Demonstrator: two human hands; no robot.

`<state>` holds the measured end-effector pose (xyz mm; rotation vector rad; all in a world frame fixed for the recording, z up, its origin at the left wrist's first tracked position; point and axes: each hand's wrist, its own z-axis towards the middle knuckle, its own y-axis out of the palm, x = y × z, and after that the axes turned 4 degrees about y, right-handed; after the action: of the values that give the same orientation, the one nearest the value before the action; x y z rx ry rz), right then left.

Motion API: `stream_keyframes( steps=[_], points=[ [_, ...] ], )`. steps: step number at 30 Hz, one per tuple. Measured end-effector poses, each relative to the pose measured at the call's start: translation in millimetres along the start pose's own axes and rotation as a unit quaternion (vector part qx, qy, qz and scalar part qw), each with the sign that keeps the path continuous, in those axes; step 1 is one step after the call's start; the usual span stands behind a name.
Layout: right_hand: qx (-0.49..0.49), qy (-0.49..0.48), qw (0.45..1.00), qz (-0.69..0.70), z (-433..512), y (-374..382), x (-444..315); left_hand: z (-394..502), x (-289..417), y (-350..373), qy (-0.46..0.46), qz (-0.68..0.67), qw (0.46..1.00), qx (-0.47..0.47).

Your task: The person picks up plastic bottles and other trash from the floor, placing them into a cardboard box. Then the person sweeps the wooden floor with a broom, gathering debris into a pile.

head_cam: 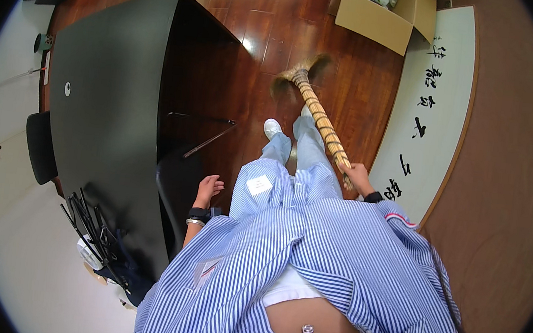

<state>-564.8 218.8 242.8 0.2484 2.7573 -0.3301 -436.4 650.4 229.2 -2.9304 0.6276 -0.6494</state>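
Note:
My right hand [357,177] grips the top end of a straw broom [321,118], its long handle bound with dark rings. The broom slants away from me, and its spread bristle head [300,72] is blurred over the reddish-brown wooden floor [260,85], beyond my white shoes [272,128]. Whether the bristles touch the floor I cannot tell. At my left side, my left hand [209,190] hangs with nothing in it, fingers apart. It is nearest to a dark chair [174,191] by the black desk.
A large black desk [109,86] stands to my left, with black folding stands [93,236] on its near end. An open cardboard box [376,22] with packaged items sits ahead on the right. Along my right, a framed calligraphy panel [396,136] adjoins a brown surface [500,166].

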Motion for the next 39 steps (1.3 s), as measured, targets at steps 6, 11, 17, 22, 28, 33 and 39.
stream_keyframes(
  steps=[6, 11, 17, 22, 28, 33, 39],
  points=[
    [-0.024, -0.013, 0.999, -0.027, 64.0, -28.0, -92.7, -14.3, 12.3, 18.9, -0.023, -0.062, 0.996, 0.059],
    [-0.045, -0.051, 0.996, -0.064, 115.1, -46.0, -160.6, -22.5, 26.3, 47.3, -0.042, -0.059, 0.994, 0.075],
    [-0.053, -0.091, 0.993, -0.049, 136.9, -56.0, -201.1, -22.4, 39.5, 61.8, -0.043, -0.076, 0.992, 0.087],
    [-0.057, -0.072, 0.995, -0.043, 99.6, -80.5, -177.3, -15.0, 57.0, 67.6, -0.038, -0.075, 0.993, 0.081],
    [-0.048, 0.000, 0.996, -0.073, 61.4, -108.9, -152.3, -0.6, 79.5, 77.2, -0.025, -0.063, 0.996, 0.065],
    [-0.059, -0.027, 0.988, -0.142, 85.9, -101.6, -186.8, 8.7, 87.9, 78.5, -0.029, -0.075, 0.994, 0.073],
    [-0.059, -0.093, 0.979, -0.171, 157.3, -47.3, -283.4, 23.9, 100.5, 66.0, -0.059, -0.103, 0.990, 0.078]
  ],
)
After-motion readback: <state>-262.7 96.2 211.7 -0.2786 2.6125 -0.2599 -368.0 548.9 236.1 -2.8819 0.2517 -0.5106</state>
